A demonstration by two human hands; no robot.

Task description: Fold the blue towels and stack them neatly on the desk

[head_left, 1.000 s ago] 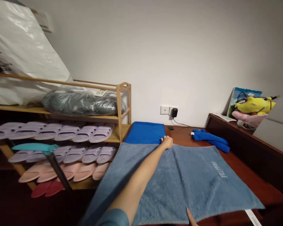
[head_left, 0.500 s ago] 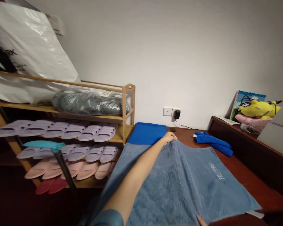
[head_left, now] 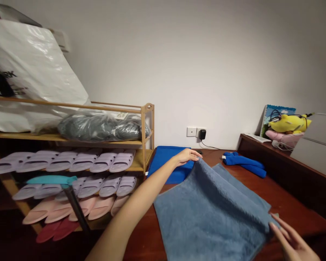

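Head view: right hand (head_left: 296, 239) low at the near right of the worktop (head_left: 296, 192), thumb and fingers pinching the grey-blue towel (head_left: 201, 214) at its near right end. Towel raised along a ridge running diagonally from that pinch to the left hand (head_left: 188, 156), which is closed on the far end. Towel's near left part spreads low toward the near edge and runs out of view; a flap shows on the far right side of the ridge. Can't tell how much of it touches the worktop.

Rack (head_left: 143, 127) just off the left edge: lilac slippers (head_left: 122, 161) on the shelves, pink slippers (head_left: 99, 208) lower down, grey bundle (head_left: 97, 127) in clear plastic on top. Folded blue cloth (head_left: 163, 156) at the far left corner, partly behind the left arm. Blue roll (head_left: 244, 164) lies toward the far right corner, apart from the towel. Black plug (head_left: 202, 134) in the wall past the far edge. Yellow plush (head_left: 288, 124) on the raised ledge along the right edge.
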